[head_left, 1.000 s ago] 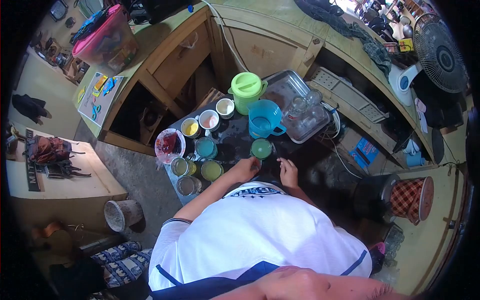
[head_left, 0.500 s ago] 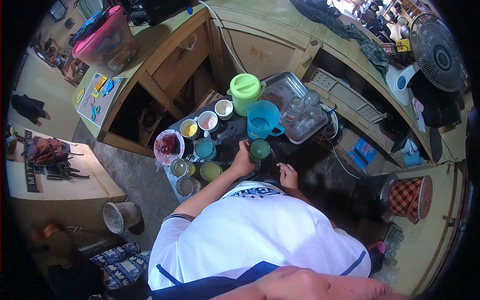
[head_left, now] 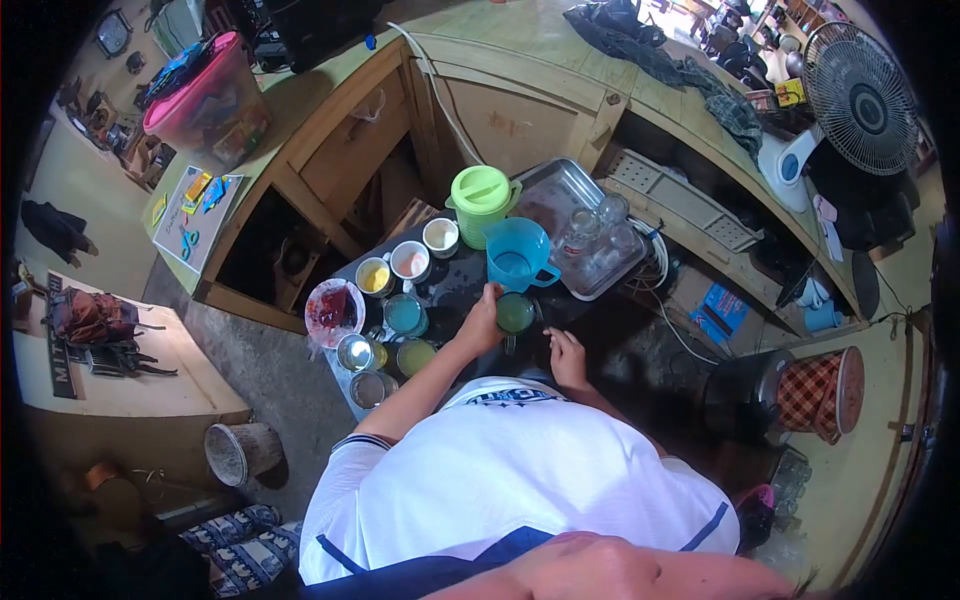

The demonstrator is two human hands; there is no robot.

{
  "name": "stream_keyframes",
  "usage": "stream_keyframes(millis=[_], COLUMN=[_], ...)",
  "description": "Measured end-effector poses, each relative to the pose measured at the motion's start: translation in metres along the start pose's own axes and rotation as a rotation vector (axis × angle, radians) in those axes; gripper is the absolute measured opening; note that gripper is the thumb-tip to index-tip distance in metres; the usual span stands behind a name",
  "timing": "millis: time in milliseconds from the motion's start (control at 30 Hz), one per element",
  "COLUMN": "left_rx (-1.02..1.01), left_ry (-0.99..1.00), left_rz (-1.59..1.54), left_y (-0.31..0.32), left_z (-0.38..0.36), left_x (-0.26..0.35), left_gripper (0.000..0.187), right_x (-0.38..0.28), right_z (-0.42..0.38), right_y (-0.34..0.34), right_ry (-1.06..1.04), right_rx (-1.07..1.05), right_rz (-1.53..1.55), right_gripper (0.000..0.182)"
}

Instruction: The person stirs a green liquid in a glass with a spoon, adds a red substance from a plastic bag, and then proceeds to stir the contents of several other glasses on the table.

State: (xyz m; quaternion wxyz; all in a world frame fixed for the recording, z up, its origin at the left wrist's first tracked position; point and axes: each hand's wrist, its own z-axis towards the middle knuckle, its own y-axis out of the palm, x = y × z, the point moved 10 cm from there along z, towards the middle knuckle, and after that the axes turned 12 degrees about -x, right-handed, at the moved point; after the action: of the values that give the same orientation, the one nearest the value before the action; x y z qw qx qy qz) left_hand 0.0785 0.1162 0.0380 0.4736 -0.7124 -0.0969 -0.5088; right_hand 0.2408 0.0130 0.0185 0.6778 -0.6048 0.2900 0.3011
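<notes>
My left hand (head_left: 482,322) is wrapped against the left side of a glass mug (head_left: 516,314) holding a greenish liquid. Just right of the mug, my right hand (head_left: 568,357) is closed, pinching a thin spoon-like utensil (head_left: 542,316) that points up beside the rim; its tip is hard to make out. Behind the mug stands a blue measuring jug (head_left: 517,262), with a lime-green lidded pitcher (head_left: 482,206) farther back. To the left are a mug of blue liquid (head_left: 405,315), a glass of yellow-green liquid (head_left: 414,357) and white cups with yellow (head_left: 374,277) and pinkish (head_left: 410,261) contents.
A metal tray (head_left: 602,277) with several upturned clear glasses (head_left: 598,236) lies at the back right. At the table's left sit a plate of red jelly-like pieces (head_left: 334,309) and more glasses (head_left: 371,389). Wooden counters (head_left: 520,105) curve around, with a fan (head_left: 862,98) at right.
The view has shifted slightly. My right hand and the utensil have moved a little beside the mug's rim. My left hand stays on the mug.
</notes>
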Motion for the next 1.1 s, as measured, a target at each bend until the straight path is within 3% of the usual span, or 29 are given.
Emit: stream_keyframes(millis=[67,133,333,533,567,633,733,933,1100], left_rx=[0.018,-0.044,0.038,0.145,0.146,0.183,0.12,0.134,0.14], left_ry=[0.067,-0.069,-0.177,-0.245,-0.246,-0.059,-0.069,-0.231,-0.237], left_rz=[0.015,-0.035,0.013,0.076,0.078,0.075,-0.09,-0.011,-0.007], left_y=[0.001,0.003,0.004,-0.002,-0.001,-0.001,0.007,-0.001,-0.008], left_z=[-0.002,-0.002,-0.015,-0.024,-0.024,-0.021,-0.014,-0.019,-0.024], left_x=[0.006,-0.001,-0.005,0.009,0.007,0.014,-0.004,0.001,0.003], left_gripper=[0.069,0.07,0.082,0.096,0.096,0.097,0.097,0.099,0.1], right_x=[-0.007,-0.007,0.01,-0.005,-0.007,-0.009,-0.003,-0.011,-0.014], right_z=[0.011,0.019,-0.017,0.02,0.019,0.012,-0.003,0.025,0.015], right_y=[-0.005,-0.004,0.003,0.0,-0.002,-0.007,-0.01,-0.005,-0.01], right_ry=[-0.007,-0.009,0.067,0.036,0.035,0.04,0.031,0.03,0.042], right_rx=[0.023,0.003,-0.111,-0.045,-0.045,-0.069,-0.092,-0.038,-0.077], right_rz=[-0.008,-0.016,0.039,0.037,0.039,0.013,-0.008,-0.036,-0.025], right_gripper=[0.02,0.02,0.019,0.018,0.018,0.018,0.018,0.017,0.017])
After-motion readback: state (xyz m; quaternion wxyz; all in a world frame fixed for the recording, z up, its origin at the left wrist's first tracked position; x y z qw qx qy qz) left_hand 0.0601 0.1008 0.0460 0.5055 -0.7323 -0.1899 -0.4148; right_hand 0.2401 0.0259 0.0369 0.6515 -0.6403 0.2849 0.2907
